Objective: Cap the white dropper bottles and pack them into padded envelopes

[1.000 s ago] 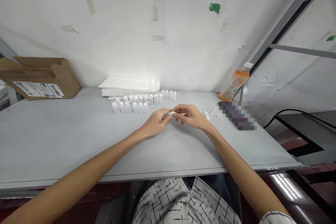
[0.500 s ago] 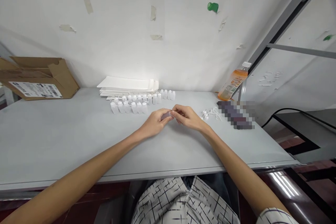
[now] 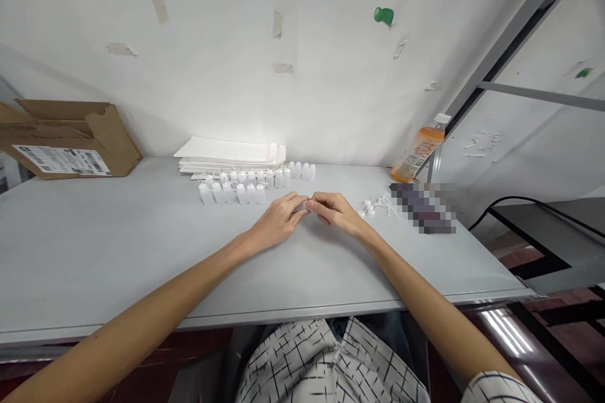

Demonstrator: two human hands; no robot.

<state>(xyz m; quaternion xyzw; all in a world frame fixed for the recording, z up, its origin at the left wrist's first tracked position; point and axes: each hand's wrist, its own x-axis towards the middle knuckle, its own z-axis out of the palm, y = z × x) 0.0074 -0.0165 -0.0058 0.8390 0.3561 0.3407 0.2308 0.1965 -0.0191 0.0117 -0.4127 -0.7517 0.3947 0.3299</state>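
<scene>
Over the middle of the table, my left hand is closed around a small translucent plastic bottle, which lies tilted towards the right and is mostly covered by the fingers. My right hand meets it there, thumb and fingers pinched at the bottle's top end, on what looks like its white cap; the fingertips hide most of it. Left of and behind my hands, several similar small white bottles stand in rows. To the right lies a loose pile of small white caps with thin straps.
A stack of white flat sheets or trays lies against the wall behind the bottles. An opened cardboard box stands at the far left. An orange drink bottle leans at the back right, near a blurred-out dark object.
Both hands stay at the same spot with the bottle between them. The right fingers have shifted slightly at its top end, and the camera view has moved a little.
</scene>
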